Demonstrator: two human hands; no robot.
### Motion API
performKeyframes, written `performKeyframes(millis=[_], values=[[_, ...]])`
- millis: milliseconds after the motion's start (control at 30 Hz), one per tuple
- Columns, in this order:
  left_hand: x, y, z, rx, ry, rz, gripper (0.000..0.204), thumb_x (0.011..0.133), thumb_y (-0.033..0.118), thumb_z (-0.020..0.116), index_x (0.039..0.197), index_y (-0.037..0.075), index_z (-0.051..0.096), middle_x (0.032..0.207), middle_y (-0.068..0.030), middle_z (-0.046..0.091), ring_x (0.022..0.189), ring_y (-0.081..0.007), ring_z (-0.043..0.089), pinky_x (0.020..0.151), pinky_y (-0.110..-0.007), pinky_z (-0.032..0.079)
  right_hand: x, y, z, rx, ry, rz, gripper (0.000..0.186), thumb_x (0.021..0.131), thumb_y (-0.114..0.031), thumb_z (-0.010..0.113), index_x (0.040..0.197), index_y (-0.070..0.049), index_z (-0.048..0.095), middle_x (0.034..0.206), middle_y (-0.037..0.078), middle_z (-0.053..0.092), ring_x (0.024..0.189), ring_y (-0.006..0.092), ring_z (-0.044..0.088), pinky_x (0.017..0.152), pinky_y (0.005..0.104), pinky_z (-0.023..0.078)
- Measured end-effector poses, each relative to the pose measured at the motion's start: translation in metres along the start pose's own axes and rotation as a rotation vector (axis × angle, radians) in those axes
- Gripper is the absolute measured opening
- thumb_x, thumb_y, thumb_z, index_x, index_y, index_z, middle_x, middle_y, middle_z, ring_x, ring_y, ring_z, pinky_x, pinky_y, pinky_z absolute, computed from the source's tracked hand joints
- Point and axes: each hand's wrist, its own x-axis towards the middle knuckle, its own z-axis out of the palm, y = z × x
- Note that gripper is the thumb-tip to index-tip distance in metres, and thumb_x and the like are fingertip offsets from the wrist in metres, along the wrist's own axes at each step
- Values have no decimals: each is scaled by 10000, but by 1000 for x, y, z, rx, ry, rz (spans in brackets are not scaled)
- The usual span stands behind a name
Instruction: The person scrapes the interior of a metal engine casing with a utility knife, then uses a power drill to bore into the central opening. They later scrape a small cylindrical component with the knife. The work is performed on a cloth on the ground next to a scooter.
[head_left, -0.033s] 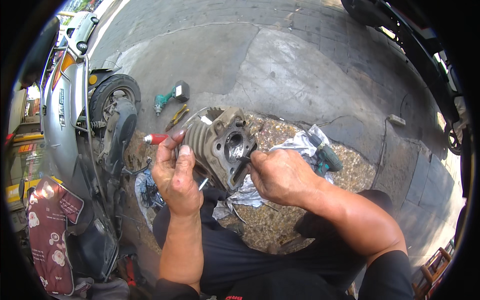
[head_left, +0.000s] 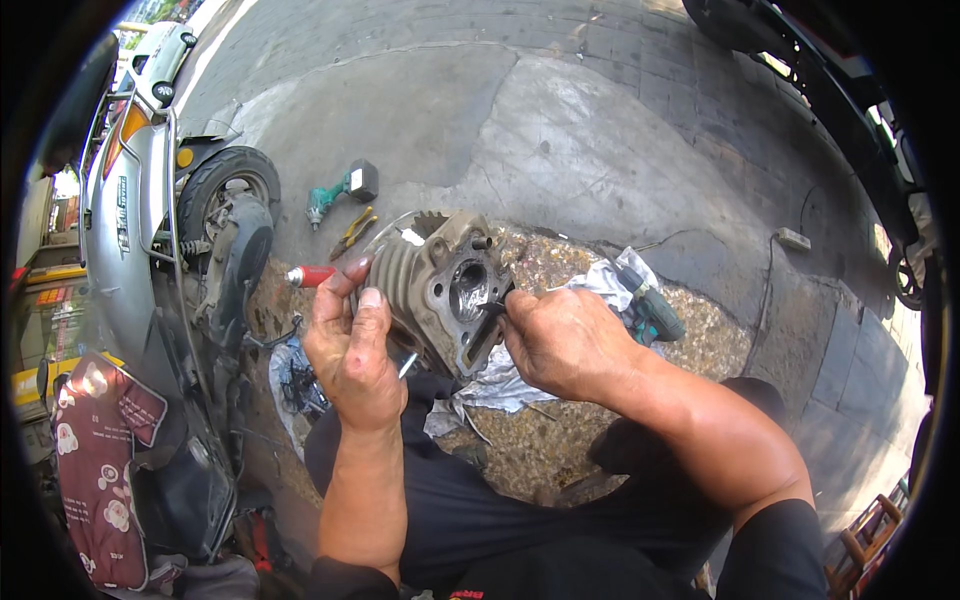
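Two hands work on one finned engine cylinder (head_left: 440, 290), held up over the person's lap, above the gravel patch (head_left: 700, 330) on the pavement. Nothing can be said about any change: only this single instant shows, so it is described as it stands.

The left hand (head_left: 355, 350) is clamped on the ribbed side of the cylinder, thumb and fingers wrapped over the fins, forearm rising straight from the lower edge. The right hand (head_left: 570, 345) comes in from the right, wrist bent inward, its fingers closed on a small dark tool (head_left: 495, 310) whose tip rests on the flat face of the cylinder, just beside the round bore. What kind of tool it is cannot be told.

Under the hands lies a crumpled grey cloth (head_left: 500, 380). A green power drill (head_left: 340, 192) and pliers (head_left: 352, 232) lie on the pavement beyond, a red-handled screwdriver (head_left: 310, 275) just beside the left fingers, and another green drill (head_left: 650, 310) behind the right hand. A scooter (head_left: 130, 230) stands at the left.
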Motion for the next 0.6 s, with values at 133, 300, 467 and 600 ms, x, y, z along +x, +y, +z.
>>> performKeyframes(millis=[133,300,467,600], values=[[0,1,-3,0,-11,5,316,951,66,580,1233,-77,573,1072,-79,624,861,-69,538,790,-194,428,-5,-3,2,63,-85,-88,192,904,-162,621,816,0,566,604,226,603,614,455,630,567,538,507],[-1,0,-2,20,-6,26,310,950,55,578,1235,-69,577,1013,-49,627,799,-47,516,741,-182,415,0,2,5,-21,83,-82,199,895,-147,622,787,5,554,585,227,589,578,453,617,551,527,506],[0,1,-1,-58,23,3,299,945,42,585,1225,-65,585,949,-27,628,776,-40,515,738,-180,414,-1,4,6,26,3,-95,186,888,-138,612,786,6,554,604,230,603,578,452,622,548,533,513],[-1,1,-1,19,39,11,296,949,36,585,1230,-57,585,891,5,580,688,-17,429,635,-165,334,-3,5,5,-52,15,-114,179,879,-128,614,789,14,553,603,230,607,574,440,628,545,528,518]])
